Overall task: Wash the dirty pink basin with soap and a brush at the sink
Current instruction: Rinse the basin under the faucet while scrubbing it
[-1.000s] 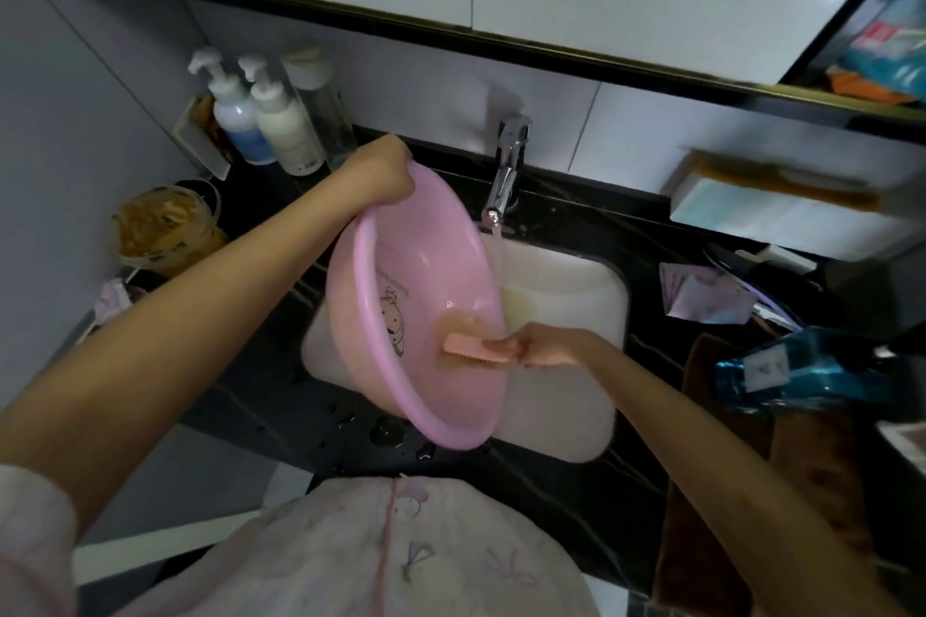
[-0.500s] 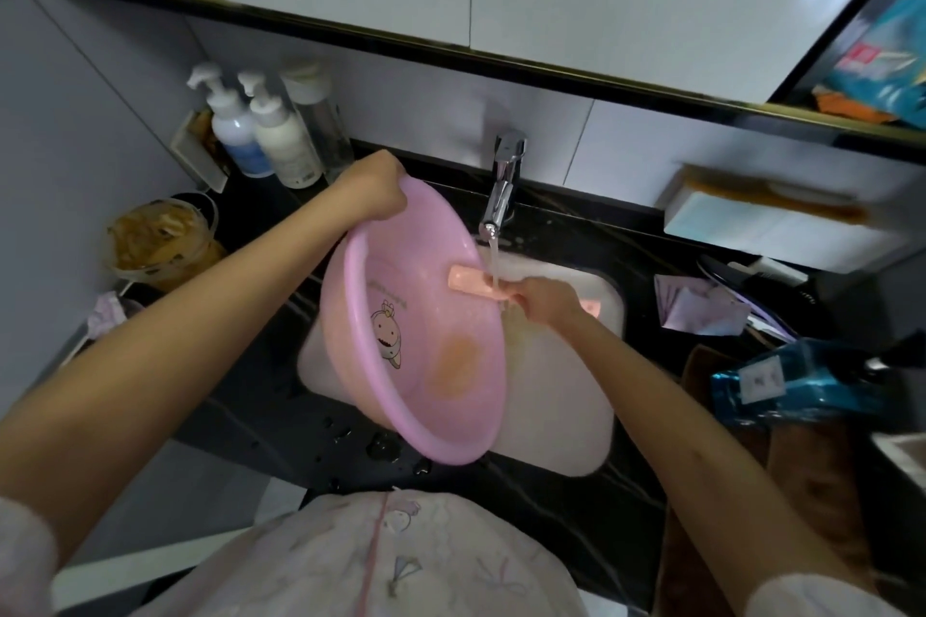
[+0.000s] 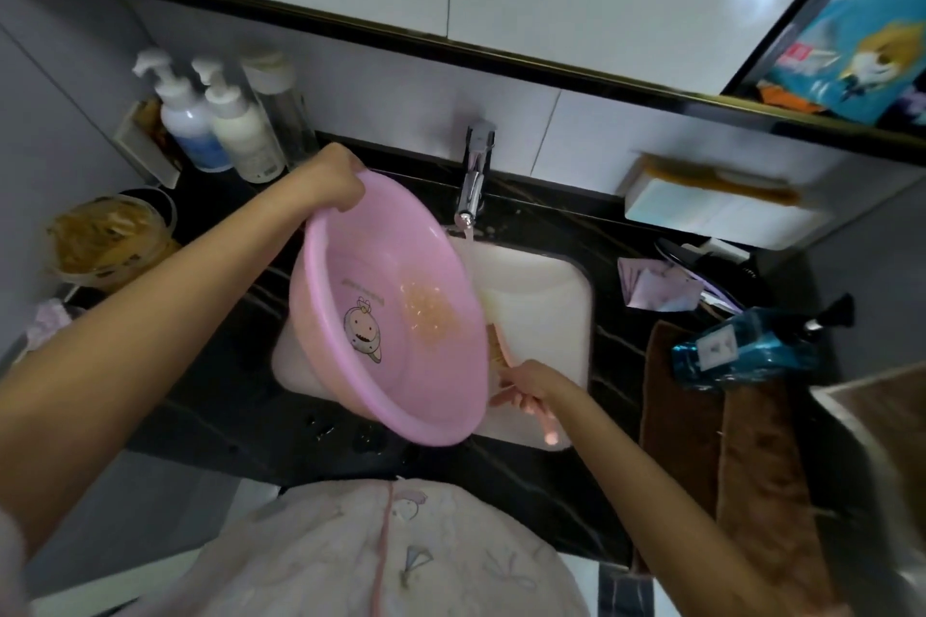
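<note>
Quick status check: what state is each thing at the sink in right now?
pink basin: tilted on edge over the sink, orange residue inside
faucet: running
brush: beside basin's right rim
left hand: grips basin's far rim
right hand: holds brush
blue bottle: lying on its side

Right hand (image 3: 530, 383) has carried the brush (image 3: 498, 348) from beneath the tap (image 3: 475, 175) down to the near right rim of the pink basin (image 3: 351, 261).

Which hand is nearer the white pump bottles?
Left. The left hand grips the pink basin just right of the pump bottles; the right hand holds the brush at the sink's front.
</note>
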Tool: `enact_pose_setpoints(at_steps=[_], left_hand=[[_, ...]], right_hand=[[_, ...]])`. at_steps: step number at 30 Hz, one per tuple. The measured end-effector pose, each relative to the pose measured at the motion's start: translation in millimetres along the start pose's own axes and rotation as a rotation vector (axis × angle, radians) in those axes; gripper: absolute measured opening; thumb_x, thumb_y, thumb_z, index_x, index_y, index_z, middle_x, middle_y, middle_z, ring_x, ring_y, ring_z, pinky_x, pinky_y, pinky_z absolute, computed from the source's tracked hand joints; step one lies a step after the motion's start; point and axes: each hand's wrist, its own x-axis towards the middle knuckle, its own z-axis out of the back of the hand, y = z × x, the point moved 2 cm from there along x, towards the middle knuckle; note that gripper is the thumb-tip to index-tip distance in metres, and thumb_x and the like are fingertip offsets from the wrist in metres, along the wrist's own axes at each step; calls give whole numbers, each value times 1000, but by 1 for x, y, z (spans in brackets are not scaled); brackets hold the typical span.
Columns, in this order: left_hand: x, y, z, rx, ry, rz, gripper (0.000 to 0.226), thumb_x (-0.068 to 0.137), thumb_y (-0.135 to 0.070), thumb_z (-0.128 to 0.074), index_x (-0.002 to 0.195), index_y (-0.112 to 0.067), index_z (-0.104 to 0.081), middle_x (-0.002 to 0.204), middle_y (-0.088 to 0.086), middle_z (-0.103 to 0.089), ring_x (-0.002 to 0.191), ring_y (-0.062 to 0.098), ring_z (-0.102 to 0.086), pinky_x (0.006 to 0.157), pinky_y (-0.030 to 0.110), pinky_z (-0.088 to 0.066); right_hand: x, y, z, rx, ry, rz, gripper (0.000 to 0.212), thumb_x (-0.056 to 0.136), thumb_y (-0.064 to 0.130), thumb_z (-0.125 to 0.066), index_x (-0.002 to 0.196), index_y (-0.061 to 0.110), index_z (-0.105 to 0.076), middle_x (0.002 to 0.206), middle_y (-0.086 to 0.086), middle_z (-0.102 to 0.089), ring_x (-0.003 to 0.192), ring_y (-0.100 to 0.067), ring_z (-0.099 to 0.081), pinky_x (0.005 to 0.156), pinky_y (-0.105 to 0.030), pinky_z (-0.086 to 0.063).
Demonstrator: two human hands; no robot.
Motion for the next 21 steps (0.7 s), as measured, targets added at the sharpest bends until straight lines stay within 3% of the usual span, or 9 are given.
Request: enact_pose_setpoints(at_steps=[2,5,8,10,12,15,16,21], left_hand=[[1,3,0,-10,6,7,49,69,13,-45,113,0,-65,98,22,-66,90,35,-63,73,37,-52],[-1,15,-6,12,26,75,33,79,10,-50,109,5,-62,84,16,-59,83,30,-55,62,32,-46],[-4,37,-22,-117,94,142,13,79,9,-54,82,-2,-59,72,11,-50,80,26,-48,45,23,-40],[-11,51,-40,-217,162,155,13,71,11,-57,68,-2,-56,65,9,-48,75,24,-47,38,17,-37],[-15,61,-64,-277,231,158,11,63,3,-61,74,5,-62,67,14,-52,72,25,-49,48,22,-39],[-17,72,-104,-265,344,173,25,68,1,-62,91,12,-65,86,23,-60,79,31,-56,66,32,-44],[-17,72,-117,-256,389,169,26,72,3,-60,95,13,-65,92,25,-61,83,33,-58,69,34,-45],[-34,61,-162,-267,542,135,36,77,1,-55,113,2,-60,107,21,-59,87,29,-56,68,28,-45]], right_hand=[[-2,-2,-12,213,50,-62,27,97,25,-50,95,0,-61,74,-7,-65,38,-6,-34,39,-16,-30],[-13,-4,-4,229,-163,-6,23,94,26,-53,94,3,-58,65,-5,-52,48,-12,-40,44,-20,-32],[-38,-6,27,260,-400,82,39,90,28,-57,117,0,-55,88,-12,-59,69,-19,-55,53,-24,-41],[-57,-3,47,259,-501,127,45,89,26,-59,126,1,-52,108,-14,-62,92,-25,-62,70,-31,-53],[-78,3,66,250,-585,159,46,89,23,-59,129,3,-51,113,-14,-62,96,-25,-62,77,-35,-55],[-102,19,88,283,-659,192,49,88,17,-59,131,-4,-48,104,-16,-59,73,-20,-57,53,-24,-46],[-108,23,92,304,-680,193,49,87,16,-59,130,-5,-48,102,-16,-59,71,-20,-56,51,-24,-43],[-123,43,99,360,-763,282,45,89,11,-55,133,4,-51,115,-16,-62,90,-23,-59,61,-22,-46]])
